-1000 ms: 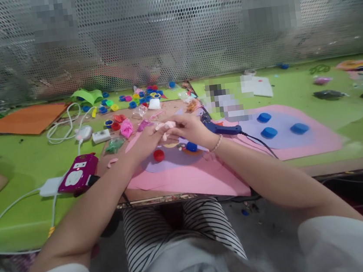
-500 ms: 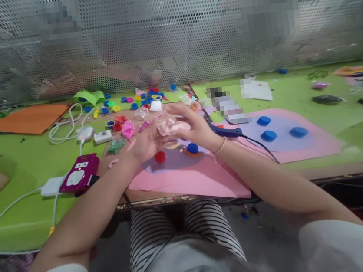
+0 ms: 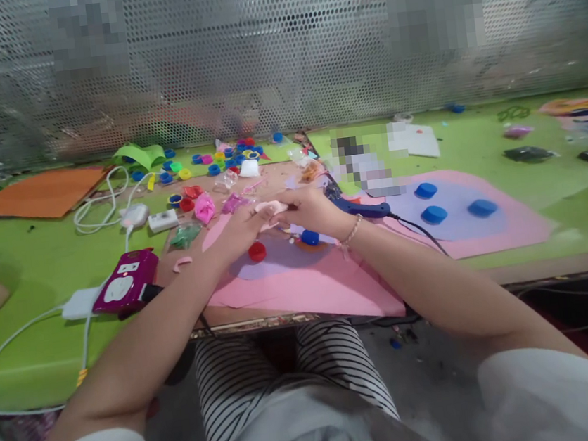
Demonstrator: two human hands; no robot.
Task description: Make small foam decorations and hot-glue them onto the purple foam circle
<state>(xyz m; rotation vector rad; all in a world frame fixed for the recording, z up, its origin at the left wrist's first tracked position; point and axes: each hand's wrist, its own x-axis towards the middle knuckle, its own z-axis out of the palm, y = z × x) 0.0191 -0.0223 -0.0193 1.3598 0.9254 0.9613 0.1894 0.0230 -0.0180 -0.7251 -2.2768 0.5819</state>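
At the centre of the frame, the pink lump (image 3: 272, 211) is grasped by both the left hand (image 3: 244, 227) and the right hand (image 3: 315, 211), its far side partly hidden by fingers. The step in hand is judged to be shaping; for the next move, a light, even pinch seems called for. Below, a red cap (image 3: 257, 251) and a blue cap (image 3: 310, 237) could be knocked if the hands were lowered. Just right of centre, a blue tool (image 3: 364, 209) is laid near the right wrist; at upper centre, loose caps (image 3: 228, 170) are scattered
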